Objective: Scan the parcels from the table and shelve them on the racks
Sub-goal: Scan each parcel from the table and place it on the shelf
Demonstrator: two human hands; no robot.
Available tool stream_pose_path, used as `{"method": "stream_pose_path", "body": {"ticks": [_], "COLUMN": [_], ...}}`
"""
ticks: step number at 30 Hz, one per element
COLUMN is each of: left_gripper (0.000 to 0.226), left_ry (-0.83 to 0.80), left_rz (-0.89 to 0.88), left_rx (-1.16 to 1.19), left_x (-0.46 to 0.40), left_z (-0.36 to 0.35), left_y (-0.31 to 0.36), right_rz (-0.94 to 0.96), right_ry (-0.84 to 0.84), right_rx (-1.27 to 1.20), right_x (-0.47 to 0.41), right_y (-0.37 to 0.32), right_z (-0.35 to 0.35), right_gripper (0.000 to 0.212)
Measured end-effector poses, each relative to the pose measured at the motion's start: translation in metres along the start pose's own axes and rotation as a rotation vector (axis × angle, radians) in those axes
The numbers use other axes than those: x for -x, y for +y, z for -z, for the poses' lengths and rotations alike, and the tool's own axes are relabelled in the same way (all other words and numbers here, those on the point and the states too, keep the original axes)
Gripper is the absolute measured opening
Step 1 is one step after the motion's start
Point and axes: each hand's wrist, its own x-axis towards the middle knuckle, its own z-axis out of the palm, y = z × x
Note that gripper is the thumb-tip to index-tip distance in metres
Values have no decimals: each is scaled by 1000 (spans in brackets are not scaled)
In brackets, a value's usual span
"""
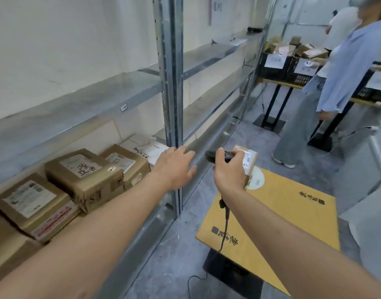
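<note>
One small parcel (249, 160) is left at the far edge of the yellow table (293, 212), half hidden behind the right hand (229, 171), so scanning looks like the step in hand. The black scanner (217, 156) is gripped in that hand, its cable (225, 223) hanging down past the table's near corner. The left hand (175, 167) is relaxed and holding nothing, stretched out by the rack post (172, 83). Next, the parcel probably needs to be picked up by that free hand and its label faced to the scanner. Shelved boxes (83, 175) are lined up along the lower rack shelf's front edge; upper shelves (77, 100) look bare. Another person (340, 72) is seen by crates (278, 63) further back.
</note>
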Motion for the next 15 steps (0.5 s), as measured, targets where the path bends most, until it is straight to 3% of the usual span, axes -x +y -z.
{"method": "stream_pose_path", "body": {"ticks": [7,15], "left_gripper": [49,50], "left_ry": [-84,-160], "left_rz": [-106,-105], "left_rx": [-7,25], "left_x": [-72,-142], "left_z": [-25,-59], "left_y": [77,143], "right_rz": [-80,-140], "right_ry": [83,84], "right_rx": [5,85], "right_x": [-69,-150], "right_y": [40,80], "right_z": [65,117], "right_gripper": [31,29]}}
